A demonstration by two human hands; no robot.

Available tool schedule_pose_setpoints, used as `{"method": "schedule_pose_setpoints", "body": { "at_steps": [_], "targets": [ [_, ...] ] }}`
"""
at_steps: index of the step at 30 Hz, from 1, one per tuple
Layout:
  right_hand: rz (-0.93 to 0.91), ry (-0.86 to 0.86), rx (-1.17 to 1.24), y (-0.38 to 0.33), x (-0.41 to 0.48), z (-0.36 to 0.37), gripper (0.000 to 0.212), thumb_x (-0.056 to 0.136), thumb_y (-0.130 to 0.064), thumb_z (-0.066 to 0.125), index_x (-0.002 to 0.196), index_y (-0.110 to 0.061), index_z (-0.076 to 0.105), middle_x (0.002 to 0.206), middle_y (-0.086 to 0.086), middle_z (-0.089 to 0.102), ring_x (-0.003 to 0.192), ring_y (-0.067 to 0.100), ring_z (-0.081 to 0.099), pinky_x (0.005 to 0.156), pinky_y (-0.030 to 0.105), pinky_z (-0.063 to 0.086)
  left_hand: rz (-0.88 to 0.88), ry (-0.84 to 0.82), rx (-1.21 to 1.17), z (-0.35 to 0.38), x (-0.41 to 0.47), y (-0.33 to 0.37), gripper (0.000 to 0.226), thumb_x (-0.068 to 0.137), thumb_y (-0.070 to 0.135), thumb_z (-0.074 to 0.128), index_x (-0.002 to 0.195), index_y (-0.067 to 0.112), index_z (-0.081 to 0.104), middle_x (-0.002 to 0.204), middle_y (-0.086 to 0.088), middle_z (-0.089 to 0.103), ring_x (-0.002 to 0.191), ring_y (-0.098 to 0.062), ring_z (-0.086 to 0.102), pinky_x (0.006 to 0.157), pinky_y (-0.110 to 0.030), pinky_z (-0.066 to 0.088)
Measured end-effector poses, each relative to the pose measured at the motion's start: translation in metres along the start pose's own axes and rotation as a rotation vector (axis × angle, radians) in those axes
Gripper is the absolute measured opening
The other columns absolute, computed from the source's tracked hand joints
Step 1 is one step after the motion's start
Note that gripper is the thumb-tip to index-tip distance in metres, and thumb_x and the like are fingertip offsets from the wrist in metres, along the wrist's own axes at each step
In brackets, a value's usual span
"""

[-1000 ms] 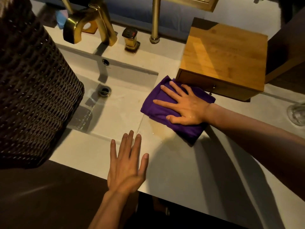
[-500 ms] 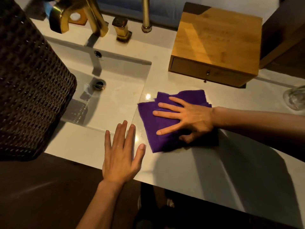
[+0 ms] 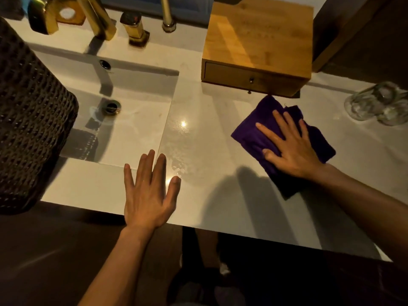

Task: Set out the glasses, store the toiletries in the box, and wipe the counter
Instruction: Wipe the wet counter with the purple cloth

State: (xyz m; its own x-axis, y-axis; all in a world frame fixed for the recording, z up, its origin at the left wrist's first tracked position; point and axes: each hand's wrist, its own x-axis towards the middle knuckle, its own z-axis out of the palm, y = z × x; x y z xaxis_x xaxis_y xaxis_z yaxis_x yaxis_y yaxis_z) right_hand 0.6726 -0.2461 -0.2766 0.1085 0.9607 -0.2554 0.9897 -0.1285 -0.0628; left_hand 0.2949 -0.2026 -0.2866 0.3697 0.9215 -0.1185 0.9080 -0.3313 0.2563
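Since half a second ago, right hand [image 3: 293, 146] and purple cloth [image 3: 254, 133] are sliding away from the sink [image 3: 132, 133], now lying just in front of the wooden box [image 3: 258, 40], toward its right end. Right hand is lying flat, fingers spread, pressing the cloth onto the counter [image 3: 209, 195]. Left hand [image 3: 148, 191] is resting flat and spread on the counter in front of the box's left side, at the sink's near corner, holding nothing. Box drawer is sitting closed. Glasses [image 3: 379, 104] are standing right of the box, near the cloth but apart. Gold tap [image 3: 72, 16] is standing left of the box, behind the sink. Dark woven basket [image 3: 28, 120] is blocking the far left.
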Motion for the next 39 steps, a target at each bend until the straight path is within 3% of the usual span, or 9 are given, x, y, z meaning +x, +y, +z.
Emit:
{"method": "schedule_pose_setpoints", "body": {
  "at_steps": [6,12,17,22,26,29,32,35,39],
  "targets": [
    [-0.013,0.038,0.01,-0.05,0.06,-0.008,0.068,0.09,-0.069,0.021,0.153,-0.052,0.0,0.168,0.004,-0.01,0.153,0.035,-0.009,0.119,0.064,-0.004,-0.001,-0.013,0.006,-0.002,0.0,0.002,0.07,0.098,0.063,0.02,0.156,0.022,0.027,0.168,-0.004,0.017,0.157,-0.02,0.01,0.125,-0.057,0.003],
    [-0.45,0.025,-0.079,-0.113,0.094,-0.011,0.066,0.093,-0.068,0.023,0.153,-0.053,0.003,0.168,0.003,-0.007,0.154,0.034,-0.008,0.118,0.066,-0.003,0.011,0.02,-0.011,-0.004,0.0,0.002,0.077,0.096,0.065,0.019,0.156,0.017,0.025,0.168,-0.005,0.018,0.156,-0.02,0.012,0.126,-0.055,0.005],
    [-0.779,0.024,-0.151,-0.133,0.069,-0.006,0.066,0.093,-0.068,0.027,0.154,-0.052,0.008,0.169,0.005,-0.004,0.154,0.036,-0.007,0.118,0.066,-0.001,0.031,0.03,-0.037,-0.004,-0.001,0.002,0.093,0.091,0.075,0.012,0.158,0.011,0.021,0.167,-0.007,0.02,0.156,-0.02,0.013,0.126,-0.055,0.007],
    [-0.869,-0.019,-0.165,-0.118,0.015,0.008,0.066,0.093,-0.065,0.032,0.155,-0.048,0.013,0.168,0.007,-0.002,0.154,0.037,-0.007,0.116,0.068,0.001,0.031,0.006,0.007,-0.004,-0.001,0.001,0.092,0.091,0.076,0.013,0.158,0.012,0.021,0.167,-0.007,0.018,0.156,-0.02,0.012,0.126,-0.055,0.007],
    [-0.682,0.017,-0.092,-0.07,-0.043,0.017,0.065,0.093,-0.062,0.042,0.153,-0.049,0.021,0.168,0.009,0.005,0.154,0.035,0.001,0.119,0.065,0.006,0.036,-0.007,0.026,-0.006,-0.001,0.001,0.091,0.09,0.077,0.01,0.157,0.016,0.021,0.168,-0.003,0.015,0.157,-0.018,0.009,0.126,-0.054,0.002],
    [-0.446,-0.011,-0.019,-0.017,-0.08,0.022,0.07,0.09,-0.061,0.046,0.153,-0.051,0.019,0.168,0.007,0.0,0.155,0.032,-0.004,0.12,0.063,0.001,0.031,-0.013,0.005,-0.008,-0.002,0.003,0.096,0.088,0.08,0.007,0.157,0.016,0.023,0.168,-0.003,0.015,0.157,-0.017,0.008,0.126,-0.054,-0.001],
    [-0.132,0.015,-0.016,0.023,-0.084,0.022,0.071,0.089,-0.066,0.033,0.152,-0.056,0.002,0.168,0.008,-0.001,0.155,0.034,-0.001,0.12,0.063,0.001,0.039,-0.006,-0.002,-0.008,-0.002,0.004,0.096,0.087,0.08,0.007,0.157,0.016,0.023,0.168,-0.003,0.016,0.157,-0.018,0.009,0.126,-0.055,-0.001],
    [0.167,0.088,0.036,0.025,-0.063,0.019,0.071,0.087,-0.067,0.029,0.153,-0.054,0.004,0.168,0.007,0.001,0.154,0.034,0.002,0.118,0.066,0.005,0.048,-0.007,-0.002,-0.007,-0.002,0.003,0.095,0.087,0.081,0.008,0.156,0.017,0.025,0.168,-0.004,0.016,0.157,-0.02,0.01,0.126,-0.055,-0.002],
    [0.448,0.099,0.132,-0.016,-0.005,0.012,0.069,0.091,-0.069,0.024,0.154,-0.05,0.005,0.168,0.008,-0.006,0.153,0.036,-0.008,0.118,0.066,-0.004,0.066,0.002,0.005,-0.007,-0.002,0.001,0.094,0.087,0.08,0.01,0.156,0.018,0.025,0.168,-0.004,0.016,0.156,-0.021,0.011,0.126,-0.056,-0.002]
  ]
}}
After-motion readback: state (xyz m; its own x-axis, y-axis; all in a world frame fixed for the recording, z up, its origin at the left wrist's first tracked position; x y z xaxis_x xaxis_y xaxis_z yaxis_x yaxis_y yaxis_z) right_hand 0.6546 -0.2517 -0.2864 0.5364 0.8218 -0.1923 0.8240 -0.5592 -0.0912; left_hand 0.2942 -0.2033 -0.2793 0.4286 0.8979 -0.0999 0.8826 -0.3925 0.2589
